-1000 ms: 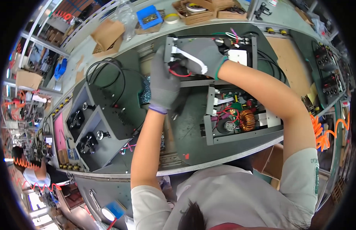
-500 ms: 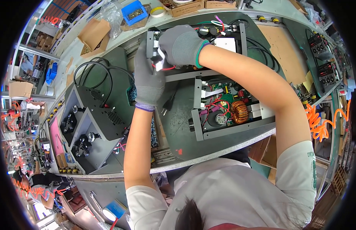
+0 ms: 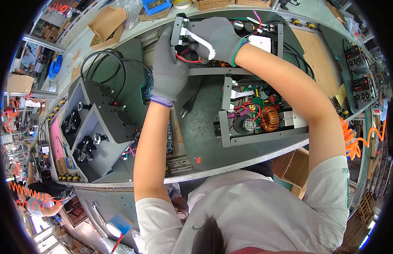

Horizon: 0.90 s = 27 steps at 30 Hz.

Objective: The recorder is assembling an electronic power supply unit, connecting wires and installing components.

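Observation:
At the far side of the bench is an open grey metal chassis [image 3: 228, 71] with electronics inside. My gloved left hand [image 3: 169, 70] is closed at its left end, fingers against the upright end panel [image 3: 178, 30] that carries a small board. Just inside that panel, my gloved right hand [image 3: 217, 39] is curled, its fingertips mostly hidden. A white ribbon cable [image 3: 200, 40] runs from the board across the front of my right hand, its lower end loose. Below my left thumb passes a red wire [image 3: 188, 60]. Nearer me sits a second open chassis [image 3: 264, 139] with a copper coil [image 3: 271, 118].
Two grey-black housings [image 3: 116, 122] with black cables stand at left. A power plug [image 3: 187, 106] lies on the green mat [image 3: 200, 139]. Along the back are a cardboard box [image 3: 107, 23] and a blue bin of screws [image 3: 156, 5]. Black devices [image 3: 360, 89] stand at right.
The view has shifted slightly. My right hand has moved a little away from the end panel, and the white ribbon cable now stretches out to the right, where it was bunched between my hands.

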Tool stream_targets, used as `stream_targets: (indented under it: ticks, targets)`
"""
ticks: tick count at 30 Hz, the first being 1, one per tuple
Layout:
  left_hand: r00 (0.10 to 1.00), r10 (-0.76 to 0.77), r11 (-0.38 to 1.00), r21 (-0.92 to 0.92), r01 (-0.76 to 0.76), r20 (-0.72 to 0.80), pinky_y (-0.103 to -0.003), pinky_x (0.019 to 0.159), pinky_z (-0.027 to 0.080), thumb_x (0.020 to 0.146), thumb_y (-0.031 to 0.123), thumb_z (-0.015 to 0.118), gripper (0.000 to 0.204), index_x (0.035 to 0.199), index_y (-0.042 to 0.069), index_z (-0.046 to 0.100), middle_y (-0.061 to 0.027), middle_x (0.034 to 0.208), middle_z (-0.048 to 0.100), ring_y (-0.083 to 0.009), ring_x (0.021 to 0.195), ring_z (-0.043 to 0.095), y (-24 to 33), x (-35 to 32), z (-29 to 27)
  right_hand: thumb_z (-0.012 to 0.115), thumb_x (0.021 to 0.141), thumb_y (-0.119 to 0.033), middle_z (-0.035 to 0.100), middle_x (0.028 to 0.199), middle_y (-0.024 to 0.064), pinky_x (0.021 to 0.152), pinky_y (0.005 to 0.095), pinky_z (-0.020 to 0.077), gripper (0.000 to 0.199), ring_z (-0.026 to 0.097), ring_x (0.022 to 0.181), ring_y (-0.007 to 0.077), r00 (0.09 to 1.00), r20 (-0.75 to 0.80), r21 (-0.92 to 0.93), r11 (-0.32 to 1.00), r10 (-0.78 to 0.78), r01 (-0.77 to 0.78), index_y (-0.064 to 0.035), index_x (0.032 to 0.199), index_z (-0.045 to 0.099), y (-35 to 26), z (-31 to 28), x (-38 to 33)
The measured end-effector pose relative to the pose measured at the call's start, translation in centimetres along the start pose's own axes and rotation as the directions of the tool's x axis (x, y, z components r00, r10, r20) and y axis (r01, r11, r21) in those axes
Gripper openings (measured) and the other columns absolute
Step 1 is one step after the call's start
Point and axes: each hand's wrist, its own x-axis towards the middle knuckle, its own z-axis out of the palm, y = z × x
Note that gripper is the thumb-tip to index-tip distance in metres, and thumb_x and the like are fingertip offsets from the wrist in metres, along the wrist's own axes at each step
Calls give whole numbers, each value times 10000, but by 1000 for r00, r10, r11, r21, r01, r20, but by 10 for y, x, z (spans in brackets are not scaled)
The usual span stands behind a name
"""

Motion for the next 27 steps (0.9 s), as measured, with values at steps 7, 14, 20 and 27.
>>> stream_targets:
  ticks: [7, 14, 20, 27]
  targets:
    - [997, 68, 983, 171, -62, -31, -441, 1070, 439, 789, -100, 563, 695, 1461, 9, 418, -250, 1331, 534, -420, 1254, 526, 3, -8, 0, 776, 763, -286, 728, 936, 136, 739, 446, 581, 308, 737, 879, 322, 999, 33, -72, 997, -16, 18, -60, 970, 747, -6, -6, -10]
    - [989, 131, 988, 92, -124, -64, -451, 1080, 434, 753, -104, 543, 728, 1461, 9, 414, -251, 1314, 535, -438, 1261, 518, -8, -5, 9, 755, 794, -284, 740, 891, 122, 740, 450, 576, 269, 738, 859, 319, 994, 82, -46, 996, 79, -75, -84, 974, 755, -7, -3, -6]
    - [984, 154, 971, 197, -134, -92, -469, 1069, 432, 764, -75, 574, 728, 1466, 13, 405, -267, 1311, 528, -449, 1225, 523, 0, -10, -7, 629, 920, -322, 707, 788, 136, 644, 464, 558, 228, 715, 763, 351, 999, -43, -51, 999, 12, -15, -123, 930, 738, -17, 1, -3]
    - [940, 299, 928, 282, -245, -166, -498, 1078, 419, 776, 60, 675, 654, 1405, 44, 499, -223, 1314, 556, -431, 1226, 524, 4, -6, 14, 726, 827, -266, 692, 874, 177, 731, 492, 536, 218, 682, 833, 393, 971, -206, 13, 991, -125, 131, -104, 970, 712, 7, 6, -15]
